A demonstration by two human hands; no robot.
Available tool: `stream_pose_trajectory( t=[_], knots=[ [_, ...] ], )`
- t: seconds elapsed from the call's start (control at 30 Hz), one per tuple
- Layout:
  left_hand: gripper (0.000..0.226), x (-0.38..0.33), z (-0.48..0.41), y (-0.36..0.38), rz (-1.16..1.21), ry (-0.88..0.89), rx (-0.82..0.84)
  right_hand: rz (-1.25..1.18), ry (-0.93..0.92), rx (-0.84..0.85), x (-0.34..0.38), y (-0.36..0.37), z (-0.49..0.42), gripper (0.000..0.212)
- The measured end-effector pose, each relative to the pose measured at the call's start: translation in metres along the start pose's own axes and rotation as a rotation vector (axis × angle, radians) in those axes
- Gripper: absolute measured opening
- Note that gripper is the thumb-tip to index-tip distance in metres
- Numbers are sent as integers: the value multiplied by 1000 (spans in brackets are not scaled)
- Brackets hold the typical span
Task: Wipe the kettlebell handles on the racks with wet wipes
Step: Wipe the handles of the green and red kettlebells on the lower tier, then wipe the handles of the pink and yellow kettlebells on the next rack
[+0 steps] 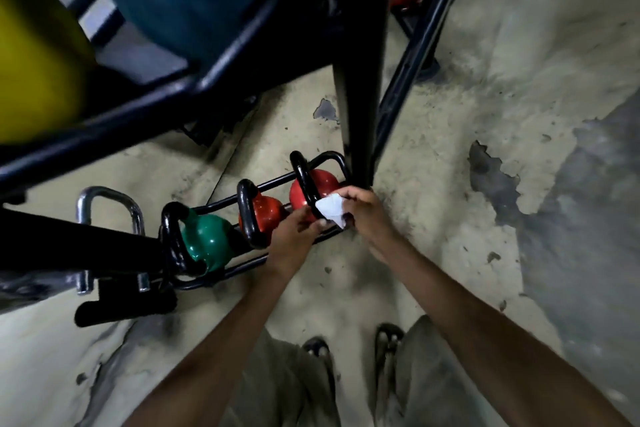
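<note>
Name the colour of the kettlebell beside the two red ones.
The kettlebell is green; head view.

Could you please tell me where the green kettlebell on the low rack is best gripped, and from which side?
Probably by its black handle, from above: the loop stands clear over the round green kettlebell body, while the rack rails hem the body in front and behind.

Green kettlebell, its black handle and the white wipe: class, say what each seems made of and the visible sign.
The green kettlebell looks like metal under a glossy vinyl or paint coat: bright highlights on its body. Its black handle is probably gloss-painted metal, shining along the bend. The white wipe seems a thin, soft nonwoven or paper sheet: it creases in the right hand.
</note>
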State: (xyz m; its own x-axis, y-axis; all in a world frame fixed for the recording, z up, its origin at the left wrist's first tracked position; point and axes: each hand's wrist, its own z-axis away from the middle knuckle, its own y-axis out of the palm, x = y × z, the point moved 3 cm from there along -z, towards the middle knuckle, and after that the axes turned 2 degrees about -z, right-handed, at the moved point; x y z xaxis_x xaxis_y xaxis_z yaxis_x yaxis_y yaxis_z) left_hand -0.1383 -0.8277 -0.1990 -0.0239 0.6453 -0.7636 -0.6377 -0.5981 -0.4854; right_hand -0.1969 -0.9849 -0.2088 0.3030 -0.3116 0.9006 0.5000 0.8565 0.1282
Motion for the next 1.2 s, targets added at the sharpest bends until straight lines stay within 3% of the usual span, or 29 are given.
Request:
stream_pose_trajectory(
  t=[0.1, 0.17, 0.3, 0.47, 0.63, 0.87, 1.03, 1.1, 1.2],
  knots=[
    [30, -60, 57, -16, 394, -114, 25, -144, 70, -94, 51, -10, 58, 28],
    [28, -106, 92, -30, 504, -130, 36, -169, 60, -128, 92, -16, 102, 24],
    [11, -213, 162, -62, 400, -59, 109, -105, 20, -155, 188, -23, 196, 41],
    [8, -331, 218, -76, 271, 72, 211, -71, -96, -219, 299, -57, 288, 15],
    [19, -423, 252, -59, 299, 149, 237, -60, -163, -215, 382, -103, 344, 19],
    [20, -513, 245, -24, 390, 246, 341, -9, -291, -217, 449, -178, 346, 16],
    [14, -558, 192, -5, 371, 291, 248, 66, -263, -190, 482, -224, 303, 3],
    [11, -572, 165, 5, 373, 304, 225, 53, -232, -179, 497, -243, 278, 15],
    [14, -597, 118, 22, 412, 315, 215, 82, -235, -179, 522, -275, 232, 15]
  ],
)
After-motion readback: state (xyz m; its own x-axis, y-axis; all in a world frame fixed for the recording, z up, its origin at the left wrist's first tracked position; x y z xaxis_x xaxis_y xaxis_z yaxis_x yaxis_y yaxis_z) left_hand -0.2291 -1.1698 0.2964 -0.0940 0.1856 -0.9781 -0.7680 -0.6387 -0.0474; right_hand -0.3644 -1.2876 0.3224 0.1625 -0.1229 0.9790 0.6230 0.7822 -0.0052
